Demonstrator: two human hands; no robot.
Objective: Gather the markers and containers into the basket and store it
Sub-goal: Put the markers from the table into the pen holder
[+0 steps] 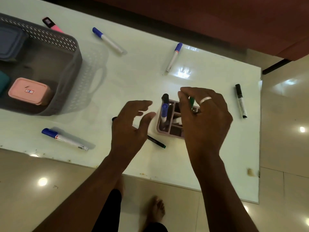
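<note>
A pink divided marker holder (163, 129) stands on the white table with a black-capped marker (165, 97) and a blue-capped marker (164, 113) upright in it. My right hand (204, 118) hovers over the holder, fingers pinched on a green marker (192, 102). My left hand (132, 123) is open just left of the holder, above a thin black pen with a green tip (156, 142). The grey basket (55, 67) at the left holds a pink container (29, 91), a blue one (10, 42) and a teal one (3, 82).
Loose on the table (133, 77) lie three blue-capped markers (107, 40) (173, 56) (64, 139), a black marker (240, 100) near the right edge and a pink highlighter (51, 25) behind the basket. Tiled floor and my feet are below.
</note>
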